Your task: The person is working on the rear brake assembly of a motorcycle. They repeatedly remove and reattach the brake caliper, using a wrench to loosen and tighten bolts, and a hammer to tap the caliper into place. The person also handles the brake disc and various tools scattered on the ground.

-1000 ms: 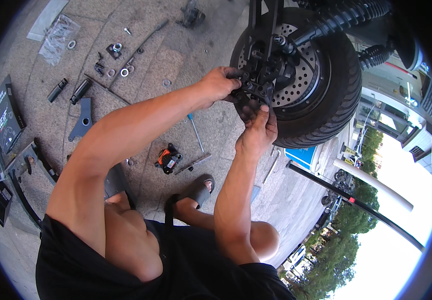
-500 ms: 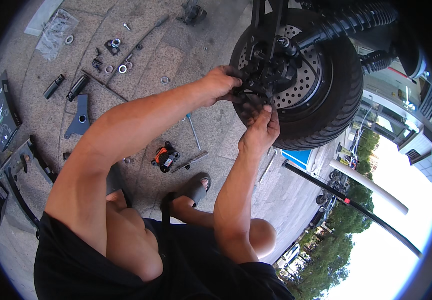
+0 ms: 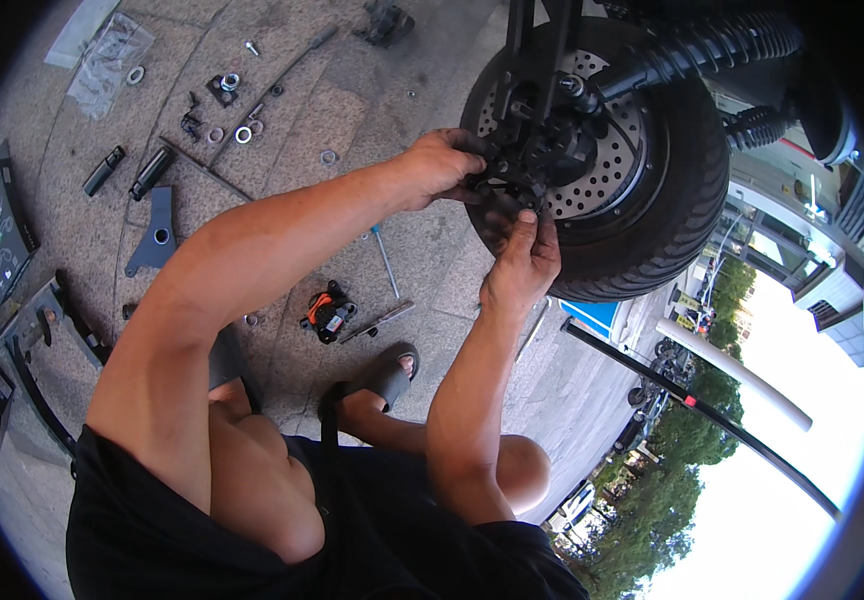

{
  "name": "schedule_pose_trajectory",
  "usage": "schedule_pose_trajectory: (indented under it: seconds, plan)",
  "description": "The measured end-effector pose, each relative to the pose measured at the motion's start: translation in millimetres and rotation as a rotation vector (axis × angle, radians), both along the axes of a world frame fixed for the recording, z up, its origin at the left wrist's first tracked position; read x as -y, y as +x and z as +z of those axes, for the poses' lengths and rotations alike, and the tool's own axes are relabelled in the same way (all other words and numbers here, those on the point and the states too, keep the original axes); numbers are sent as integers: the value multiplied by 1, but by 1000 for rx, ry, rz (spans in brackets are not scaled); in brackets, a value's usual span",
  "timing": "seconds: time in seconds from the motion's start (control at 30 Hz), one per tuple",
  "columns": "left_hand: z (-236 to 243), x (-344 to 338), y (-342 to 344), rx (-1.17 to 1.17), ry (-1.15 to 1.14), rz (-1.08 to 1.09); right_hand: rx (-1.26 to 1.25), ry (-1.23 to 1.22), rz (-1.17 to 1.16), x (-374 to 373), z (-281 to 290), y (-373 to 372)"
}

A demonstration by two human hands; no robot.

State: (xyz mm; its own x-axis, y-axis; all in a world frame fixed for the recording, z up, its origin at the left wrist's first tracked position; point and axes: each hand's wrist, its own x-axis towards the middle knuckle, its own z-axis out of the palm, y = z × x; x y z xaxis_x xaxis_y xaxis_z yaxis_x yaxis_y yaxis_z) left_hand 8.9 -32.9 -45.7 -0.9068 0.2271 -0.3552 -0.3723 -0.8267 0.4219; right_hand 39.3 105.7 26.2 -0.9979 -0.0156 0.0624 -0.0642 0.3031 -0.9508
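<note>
A black wheel tyre point(image 3: 677, 200) stands at the upper right, with a drilled brake disc point(image 3: 600, 170) on its side. Beside the disc, a black brake caliper point(image 3: 524, 182) sits at the lower end of the dark fork legs point(image 3: 537, 70). My left hand point(image 3: 444, 168) is closed on the caliper's left side, its fingertips partly hidden behind it. At the caliper's lower end, my right hand point(image 3: 524, 262) pinches with thumb and fingers. What lies between those fingers is dark and hidden.
On the paving lie an orange-and-black caliper point(image 3: 328, 312), a blue-handled tool point(image 3: 385, 260), a dark bracket plate point(image 3: 158, 232), two black cylinders point(image 3: 154, 174), several metal rings point(image 3: 243, 134), and a long rod point(image 3: 277, 92). A box point(image 3: 0, 225) lies at far left. A black shock absorber point(image 3: 712, 52) slants above the wheel.
Both hands stay at the caliper; the right fingers shift very slightly. The whole view has moved a little; nothing is visibly let go.
</note>
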Motion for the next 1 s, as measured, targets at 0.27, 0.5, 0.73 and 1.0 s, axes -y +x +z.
schedule_pose_trajectory:
  seconds: [0.27, 0.5, 0.73, 1.0]
  plan:
    - [0, 1, 1, -22, 5, 5, -1, 28, -42, 2, 0, 4]
    - [2, 0, 3, 15, 5, 25, -38, 14, -113, 5, -3, 8]
    - [5, -5, 3, -6, 44, 24, -132, 62, -153, 10, -1, 11]
    - [2, -6, 4, -33, 58, 8, -172, 83, -150, 10, -3, 12]
